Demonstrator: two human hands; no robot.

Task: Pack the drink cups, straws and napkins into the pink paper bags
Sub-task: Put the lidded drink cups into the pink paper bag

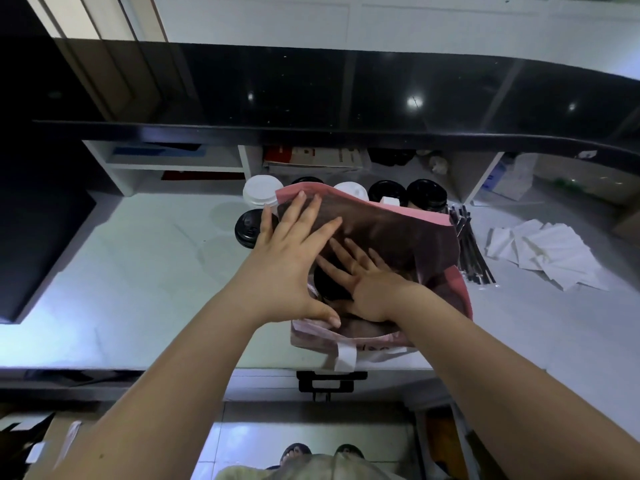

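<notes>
A pink paper bag [429,216] stands open at the counter's near edge, its white handle [346,356] hanging over the front. My left hand [291,258] lies spread over the bag's left wall, fingers straight, thumb on the near rim. My right hand [360,275] reaches inside the bag, fingers spread over a black-lidded cup [327,282] low in it. More cups stand behind the bag: a white-lidded one [261,192], black-lidded ones [426,195] and another black lid [247,228] to the left. Wrapped straws [471,251] and white napkins [550,254] lie to the right.
A raised black counter ledge [346,133] runs across the back, with white cubby shelves [173,164] under it holding boxes and papers. A dark panel [41,244] stands at the left. The white counter [138,289] ends near me, above a black drawer handle [329,382].
</notes>
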